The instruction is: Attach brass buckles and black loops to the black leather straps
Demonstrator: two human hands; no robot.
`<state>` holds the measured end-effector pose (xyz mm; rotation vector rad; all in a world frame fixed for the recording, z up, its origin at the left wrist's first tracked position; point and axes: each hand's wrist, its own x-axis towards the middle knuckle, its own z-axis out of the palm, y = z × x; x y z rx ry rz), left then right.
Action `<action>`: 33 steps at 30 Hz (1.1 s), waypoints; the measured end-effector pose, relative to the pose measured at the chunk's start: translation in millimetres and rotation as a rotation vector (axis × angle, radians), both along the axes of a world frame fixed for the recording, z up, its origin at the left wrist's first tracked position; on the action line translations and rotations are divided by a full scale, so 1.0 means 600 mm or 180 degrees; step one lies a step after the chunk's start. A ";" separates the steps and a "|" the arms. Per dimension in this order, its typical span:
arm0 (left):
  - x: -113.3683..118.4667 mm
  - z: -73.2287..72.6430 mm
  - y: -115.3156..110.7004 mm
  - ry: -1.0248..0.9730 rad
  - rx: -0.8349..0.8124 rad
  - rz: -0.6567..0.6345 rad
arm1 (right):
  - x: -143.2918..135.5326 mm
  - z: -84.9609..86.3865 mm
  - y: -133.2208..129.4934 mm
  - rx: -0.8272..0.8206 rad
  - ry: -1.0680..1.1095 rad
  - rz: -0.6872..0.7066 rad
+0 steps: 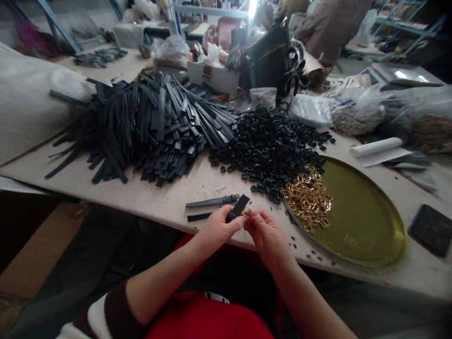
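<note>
Near the table's front edge, my left hand (221, 225) pinches a short black strap (238, 206), which tilts up to the right. Close beside it, my right hand (263, 229) has its fingers closed on a small gold buckle (246, 214) at the strap. Whether the strap passes through the buckle is too small to tell. Just left of the hands lie a strap with a dark buckle (212, 201) and a plain black strip (198, 217), partly behind my left hand.
Black straps (148, 122) are heaped at the left, black loops (270, 141) in the middle. A round gold tray (367, 212) bears gold buckles (309, 200). A phone (431, 229) lies far right. Behind stand a black bag (266, 61) and a white box (212, 75); a person (330, 28) is beyond.
</note>
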<state>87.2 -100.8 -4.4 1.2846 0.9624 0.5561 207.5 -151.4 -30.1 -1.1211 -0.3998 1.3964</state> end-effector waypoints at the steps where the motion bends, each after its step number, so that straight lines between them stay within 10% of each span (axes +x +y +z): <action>1: 0.001 -0.004 -0.005 -0.0112 -0.0097 0.0073 | -0.008 -0.003 -0.004 0.0024 -0.0017 -0.0090; 20: -0.070 0.040 -0.031 0.0669 0.0081 -0.1068 | 0.004 0.057 -0.065 0.1153 -0.1447 0.0954; 27: -0.064 0.042 -0.056 0.0135 -0.0546 -0.1110 | -0.004 0.046 -0.077 0.0671 -0.0762 0.1364; 33: -0.070 0.020 -0.063 -0.0110 -0.0471 -0.0608 | -0.020 0.031 -0.071 0.0326 0.0351 0.0533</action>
